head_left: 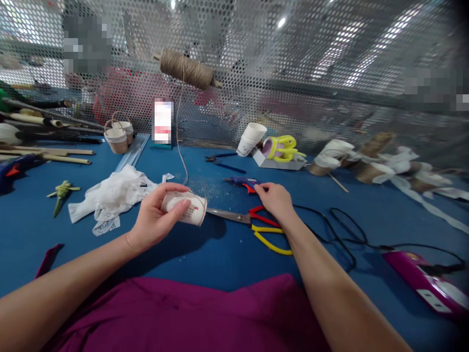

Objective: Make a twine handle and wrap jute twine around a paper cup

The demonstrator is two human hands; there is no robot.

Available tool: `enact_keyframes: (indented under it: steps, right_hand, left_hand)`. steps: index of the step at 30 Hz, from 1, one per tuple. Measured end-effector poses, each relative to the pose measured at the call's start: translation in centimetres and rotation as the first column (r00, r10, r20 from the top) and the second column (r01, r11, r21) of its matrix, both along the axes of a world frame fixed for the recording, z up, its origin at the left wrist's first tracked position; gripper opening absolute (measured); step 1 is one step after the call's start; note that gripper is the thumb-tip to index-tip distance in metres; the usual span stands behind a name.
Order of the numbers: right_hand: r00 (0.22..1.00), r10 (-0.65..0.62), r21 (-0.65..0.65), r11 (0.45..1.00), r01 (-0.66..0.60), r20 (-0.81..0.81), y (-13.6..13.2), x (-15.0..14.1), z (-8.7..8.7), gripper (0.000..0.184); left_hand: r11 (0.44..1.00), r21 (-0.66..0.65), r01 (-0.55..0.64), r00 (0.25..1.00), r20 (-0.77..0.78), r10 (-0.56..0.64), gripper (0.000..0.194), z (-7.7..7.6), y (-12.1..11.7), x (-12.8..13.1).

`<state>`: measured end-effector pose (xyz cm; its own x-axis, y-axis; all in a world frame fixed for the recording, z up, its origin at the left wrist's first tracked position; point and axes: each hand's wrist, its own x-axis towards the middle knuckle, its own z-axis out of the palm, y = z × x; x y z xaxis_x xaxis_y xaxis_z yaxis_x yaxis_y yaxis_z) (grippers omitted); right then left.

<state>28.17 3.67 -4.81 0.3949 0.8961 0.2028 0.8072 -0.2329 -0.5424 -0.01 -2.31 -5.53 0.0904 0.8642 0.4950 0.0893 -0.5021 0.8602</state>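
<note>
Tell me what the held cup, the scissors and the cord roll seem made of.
Cup: probably paper; smooth, matte white with print. Scissors: grey, shiny blade suggests steel; smooth red and yellow handles, perhaps plastic. Cord roll: likely jute, dull brown and rough-looking.

- White cup [195,211]: small dark print and a red mark on the wall; held on its side in the left hand [158,211], raised above the table, one end facing right.
- Brown twine [178,122]: thin single strand; descends in a slack curve and meets the upper side of the cup.
- Glue gun [240,181]: blue body, red trigger; nozzle points left; rear end in the right hand [274,199].
</note>
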Motion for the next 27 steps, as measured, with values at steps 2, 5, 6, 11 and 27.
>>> enact_keyframes:
  steps: [2, 5, 6, 11, 27]
  right_hand:
    - [0.999, 0.040, 0.046, 0.998, -0.041, 0.017, -0.7, -0.9, 0.6, 0.019]
    - [0.959, 0.278, 0.056, 0.960, -0.275, -0.061, -2.9, -3.6, 2.2, 0.025]
    - [0.859, 0.475, 0.051, 0.879, -0.475, -0.191, -3.7, -4.6, 2.6, 0.029]
    - [0.400, 0.678, 0.100, 0.572, -0.814, -0.617, -6.3, -7.9, 3.1, 0.035]
    - [0.274, 0.452, 0.151, 0.705, -0.693, -0.849, -7.0, -8.8, 2.0, 0.011]
  left_hand:
    - [0.999, -0.030, 0.016, 1.000, 0.009, -0.016, 0.016, 0.0, -0.2, 0.1]
    - [0.991, -0.084, 0.105, 0.994, 0.023, -0.103, 0.019, 0.0, -0.5, 0.3]
    - [0.984, -0.109, 0.144, 0.990, 0.025, -0.142, 0.020, 0.1, -0.6, 0.4]
    - [0.940, -0.223, 0.260, 0.965, 0.016, -0.263, 0.024, 0.2, -1.2, 0.9]
    - [0.907, -0.274, 0.321, 0.947, 0.062, -0.317, 0.024, -0.2, -1.2, 1.0]
